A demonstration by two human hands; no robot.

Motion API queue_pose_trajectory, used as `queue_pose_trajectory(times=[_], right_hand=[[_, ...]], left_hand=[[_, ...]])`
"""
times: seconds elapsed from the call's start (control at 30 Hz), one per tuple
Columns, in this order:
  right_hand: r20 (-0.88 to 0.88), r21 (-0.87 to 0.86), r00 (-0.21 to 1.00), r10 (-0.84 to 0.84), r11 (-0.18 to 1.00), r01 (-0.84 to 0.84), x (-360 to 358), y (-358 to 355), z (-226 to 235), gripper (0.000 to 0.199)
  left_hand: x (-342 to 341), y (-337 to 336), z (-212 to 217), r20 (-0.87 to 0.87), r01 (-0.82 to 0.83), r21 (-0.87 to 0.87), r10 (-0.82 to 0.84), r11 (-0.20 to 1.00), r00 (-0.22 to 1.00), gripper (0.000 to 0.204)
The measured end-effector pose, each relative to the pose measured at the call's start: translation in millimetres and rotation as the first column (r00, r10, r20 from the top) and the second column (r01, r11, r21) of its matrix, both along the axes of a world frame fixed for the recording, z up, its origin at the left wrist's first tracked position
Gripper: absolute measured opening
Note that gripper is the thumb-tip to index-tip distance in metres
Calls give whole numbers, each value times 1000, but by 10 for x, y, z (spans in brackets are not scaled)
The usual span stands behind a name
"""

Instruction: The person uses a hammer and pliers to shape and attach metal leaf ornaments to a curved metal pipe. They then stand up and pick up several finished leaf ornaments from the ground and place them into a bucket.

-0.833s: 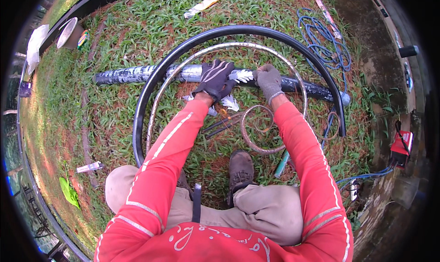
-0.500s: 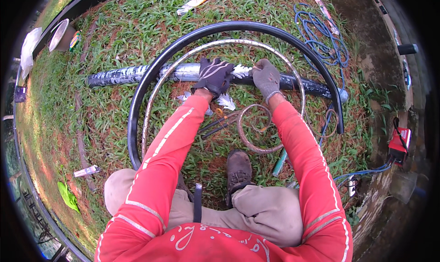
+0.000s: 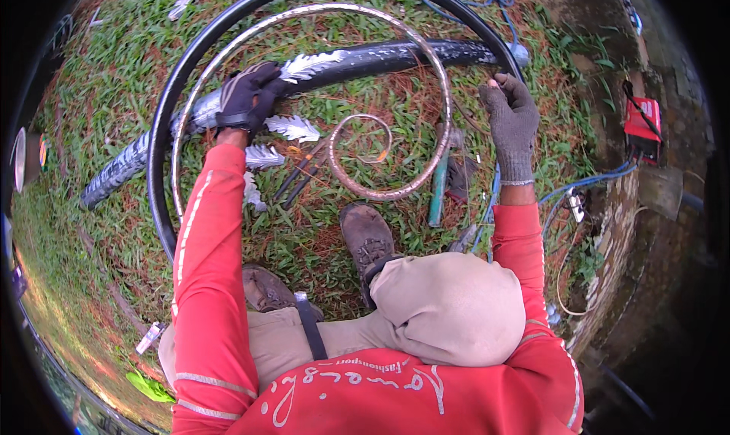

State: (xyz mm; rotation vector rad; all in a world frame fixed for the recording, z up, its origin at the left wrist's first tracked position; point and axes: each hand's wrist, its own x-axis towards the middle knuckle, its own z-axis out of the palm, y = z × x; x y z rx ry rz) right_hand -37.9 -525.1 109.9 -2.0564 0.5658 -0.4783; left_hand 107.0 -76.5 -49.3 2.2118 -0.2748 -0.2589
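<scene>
Left hand [image 3: 247, 96] seemingly grips pipe [image 3: 380, 55].

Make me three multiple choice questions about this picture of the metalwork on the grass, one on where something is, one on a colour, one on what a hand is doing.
1. Where does the red box-shaped machine sit?
A. on the concrete ledge at the right
B. on the grass at the left
C. on the person's knee

2. What colour are the small metal leaves near the left hand?
A. red
B. silvery white
C. blue

3. What is the right hand in the grey knit glove doing?
A. gripping a hammer
B. resting flat on the brown shoe
C. raised beside the big black metal hoop

Answers: 1 A, the machine stands on the ledge by the right rim. 2 B, the leaves shine pale against the grass. 3 C, it is up next to the hoop's right side; contact is unclear.
</scene>
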Motion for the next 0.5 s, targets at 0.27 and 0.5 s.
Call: queue_pose_trajectory(times=[0.27,0.5], right_hand=[[-412,-220,829,-379,924,313,-2065,-759,-477,46],[-269,-162,827,-494,869,467,-2652,-821,-463,31]], left_hand=[[-78,-100,-189,-97,-46,-75,39,996,995,51],[-91,-21,-192,-78,-12,-156,0,988,997,58]])
